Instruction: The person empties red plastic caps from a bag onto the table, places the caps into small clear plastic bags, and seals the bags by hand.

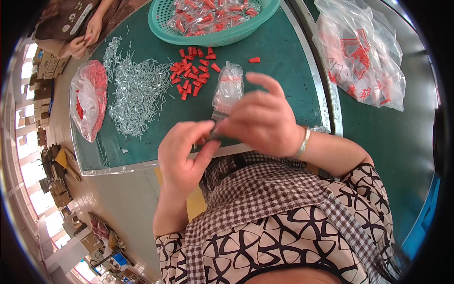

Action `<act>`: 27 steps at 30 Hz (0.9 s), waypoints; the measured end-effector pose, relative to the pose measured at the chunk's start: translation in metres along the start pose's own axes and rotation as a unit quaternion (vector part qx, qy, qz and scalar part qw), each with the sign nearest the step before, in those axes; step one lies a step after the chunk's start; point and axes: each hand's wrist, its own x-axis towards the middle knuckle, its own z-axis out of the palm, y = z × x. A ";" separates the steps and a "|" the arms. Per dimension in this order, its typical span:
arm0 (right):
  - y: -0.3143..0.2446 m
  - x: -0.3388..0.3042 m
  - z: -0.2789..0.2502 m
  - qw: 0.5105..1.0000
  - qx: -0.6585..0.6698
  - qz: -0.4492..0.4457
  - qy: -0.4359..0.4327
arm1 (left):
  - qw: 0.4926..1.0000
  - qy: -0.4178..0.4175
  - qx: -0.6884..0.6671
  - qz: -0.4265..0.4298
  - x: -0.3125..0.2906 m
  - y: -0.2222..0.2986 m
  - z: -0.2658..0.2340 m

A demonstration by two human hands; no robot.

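Over the table's near edge, my left hand (182, 154) curves its thumb and fingers round something thin and see-through that I cannot make out. My right hand (260, 120), blurred by motion, bends its fingers in to meet the left fingertips, with one finger raised. Just beyond them lies a stack of small clear zip bags (229, 87), partly hidden by the right hand. A loose group of small red tapered plastic pieces (191, 71) is scattered left of the bags, and a single red piece (254, 60) lies to their right. Farther left spreads a pile of silver screws (139, 92).
A green basket (215, 39) of filled bags stands at the far edge. An open bag of small red parts (90, 99) sits at the left edge. On the right, past a metal edge, lies a large clear bag (362, 61). Another person's hands (85, 40) are at the far left.
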 end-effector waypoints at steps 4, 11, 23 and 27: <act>0.003 0.004 -0.004 0.998 0.018 0.053 -0.034 | 0.995 0.003 -0.063 -0.082 -0.005 -0.024 0.004; 0.009 0.001 0.006 0.987 0.060 0.146 0.003 | 0.994 0.015 -0.073 -0.078 -0.004 -0.020 0.008; 0.012 -0.005 0.010 0.967 0.142 0.207 -0.046 | 0.996 0.033 -0.032 -0.073 0.009 -0.023 0.025; 0.008 -0.007 0.013 0.954 0.159 0.249 -0.057 | 0.994 0.023 -0.066 -0.080 0.008 -0.024 0.025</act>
